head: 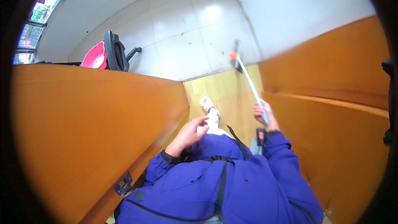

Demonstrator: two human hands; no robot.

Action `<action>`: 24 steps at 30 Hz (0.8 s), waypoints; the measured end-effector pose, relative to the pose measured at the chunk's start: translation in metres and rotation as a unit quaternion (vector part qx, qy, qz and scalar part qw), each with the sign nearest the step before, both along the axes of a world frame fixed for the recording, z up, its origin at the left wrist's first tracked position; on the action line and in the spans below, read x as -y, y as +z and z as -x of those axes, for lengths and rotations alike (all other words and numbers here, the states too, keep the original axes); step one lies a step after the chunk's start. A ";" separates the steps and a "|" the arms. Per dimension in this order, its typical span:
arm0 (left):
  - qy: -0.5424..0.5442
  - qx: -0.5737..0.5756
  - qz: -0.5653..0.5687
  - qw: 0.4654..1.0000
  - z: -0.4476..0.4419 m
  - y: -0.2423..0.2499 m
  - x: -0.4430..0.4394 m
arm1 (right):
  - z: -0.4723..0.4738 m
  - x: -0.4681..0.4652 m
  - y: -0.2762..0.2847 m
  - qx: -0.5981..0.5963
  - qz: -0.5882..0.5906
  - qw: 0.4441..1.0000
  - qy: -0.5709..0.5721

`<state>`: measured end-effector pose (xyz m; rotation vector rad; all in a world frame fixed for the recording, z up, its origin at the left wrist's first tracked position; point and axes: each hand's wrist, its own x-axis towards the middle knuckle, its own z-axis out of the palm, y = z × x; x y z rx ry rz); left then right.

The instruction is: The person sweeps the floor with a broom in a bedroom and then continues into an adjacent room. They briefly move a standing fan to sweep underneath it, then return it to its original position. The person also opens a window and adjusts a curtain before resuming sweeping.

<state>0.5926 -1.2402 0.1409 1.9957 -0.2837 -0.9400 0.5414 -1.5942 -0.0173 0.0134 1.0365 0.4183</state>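
Note:
My right hand [264,112] is closed around the pale handle of a long-handled broom [250,79]. An orange joint sits low on the shaft, and the blurred dark head touches the floor where white tile meets wood flooring. In front of my body, my left hand [192,132] hangs with its fingers loosely bent and apart, holding nothing. A small red bit [182,34] lies on the tiles, with several dark specks [222,53] nearer the broom head.
A wooden door [102,109] stands close on the left, with wooden panels [329,59] along the right. Beyond the door are a black chair part [116,53] and a pink basin [95,56]. A white shoe [206,104] is on the wood floor [230,90].

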 end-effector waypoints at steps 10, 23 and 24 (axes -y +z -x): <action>0.184 -0.035 -0.003 0.982 -0.060 -0.018 -0.015 | -0.035 -0.045 0.091 -0.154 0.015 0.988 -0.009; 0.289 -0.040 0.019 0.956 -0.033 -0.013 -0.027 | -0.163 -0.106 0.079 -0.068 -0.109 0.984 0.124; 0.314 -0.060 0.016 0.947 -0.026 -0.012 -0.028 | -0.164 -0.105 0.079 -0.053 -0.100 0.977 0.182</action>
